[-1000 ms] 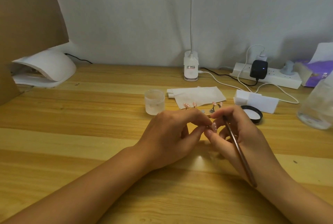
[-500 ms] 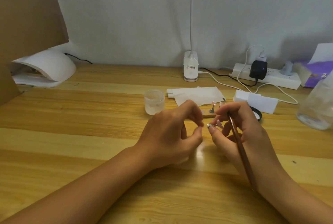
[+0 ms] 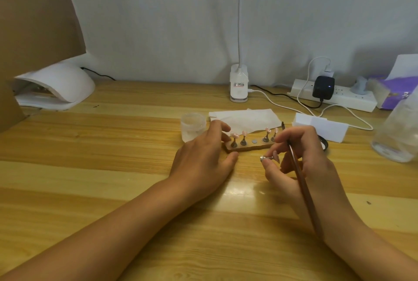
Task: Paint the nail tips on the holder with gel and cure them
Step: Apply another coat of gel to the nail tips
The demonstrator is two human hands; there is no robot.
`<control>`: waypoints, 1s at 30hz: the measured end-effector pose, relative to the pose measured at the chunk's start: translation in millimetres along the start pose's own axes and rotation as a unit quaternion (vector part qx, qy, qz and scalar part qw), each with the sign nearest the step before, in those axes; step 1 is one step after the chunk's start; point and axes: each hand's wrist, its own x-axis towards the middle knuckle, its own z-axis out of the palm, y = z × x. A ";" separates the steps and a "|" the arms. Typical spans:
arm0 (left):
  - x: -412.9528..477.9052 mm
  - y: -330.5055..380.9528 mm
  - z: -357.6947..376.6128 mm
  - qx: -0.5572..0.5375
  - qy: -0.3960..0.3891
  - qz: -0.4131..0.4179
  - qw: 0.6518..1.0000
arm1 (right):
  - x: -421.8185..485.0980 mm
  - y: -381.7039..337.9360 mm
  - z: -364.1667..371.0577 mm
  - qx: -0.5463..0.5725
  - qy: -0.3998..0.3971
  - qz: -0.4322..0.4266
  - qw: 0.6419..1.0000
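Our left hand point(image 3: 203, 158) now holds the left end of the holder point(image 3: 248, 147). The thumb is on the near side and the fingers are on the far side. Half a second ago this hand was up by our right hand point(image 3: 300, 158), and the two hands pinched one little stand point(image 3: 265, 158) together. Now the left hand has let go and moved left, so we can see the holder.

Our right hand has two things. It pinches the little stand, which has a pink nail tip point(image 3: 275, 156) on it. It also grips the brush point(image 3: 300, 181), whose hairs point to the far side.

The holder lies on the counter point(image 3: 113, 167) in the middle, just near of the small clear jar point(image 3: 193, 127). Four other stands point(image 3: 243, 141) with tips stand on it, two on the left and two on the right. The round grey spot point(image 3: 255, 141) between them is bare.

We think the stand in our right hand goes back on that spot. We think the left hand keeps the holder from sliding. We cannot tell if this tip has gel on it.

The white curing lamp point(image 3: 56, 86) sits far left, well apart from the holder. So the curing looks not yet done.
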 end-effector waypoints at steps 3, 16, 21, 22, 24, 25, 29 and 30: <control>-1.6 1.3 -1.3 -0.002 -0.003 0.017 1.000 | -1.6 -2.4 0.5 -0.029 0.006 -0.013 0.999; -8.1 5.5 -5.9 0.014 -0.029 0.101 0.994 | -2.2 0.5 -3.5 -0.196 0.042 -0.085 0.976; -7.2 5.8 -6.4 -0.010 -0.041 0.114 0.993 | -2.1 3.0 -2.2 -0.213 0.031 -0.100 0.971; -7.4 6.4 -6.6 -0.008 -0.040 0.121 0.992 | -2.2 3.0 -2.1 -0.216 0.032 -0.103 0.970; -8.2 7.2 -7.2 0.001 -0.037 0.135 0.990 | -2.7 2.9 -2.1 -0.222 0.031 -0.112 0.968; -8.3 7.5 -7.5 0.004 -0.036 0.140 0.989 | -3.0 2.9 -2.2 -0.227 0.030 -0.118 0.966; -9.4 8.8 -8.2 0.017 -0.030 0.157 0.987 | -4.5 2.8 -2.1 -0.244 0.022 -0.129 0.961; -9.8 9.2 -8.3 0.022 -0.028 0.162 0.986 | -4.7 2.9 -2.2 -0.245 0.019 -0.128 0.961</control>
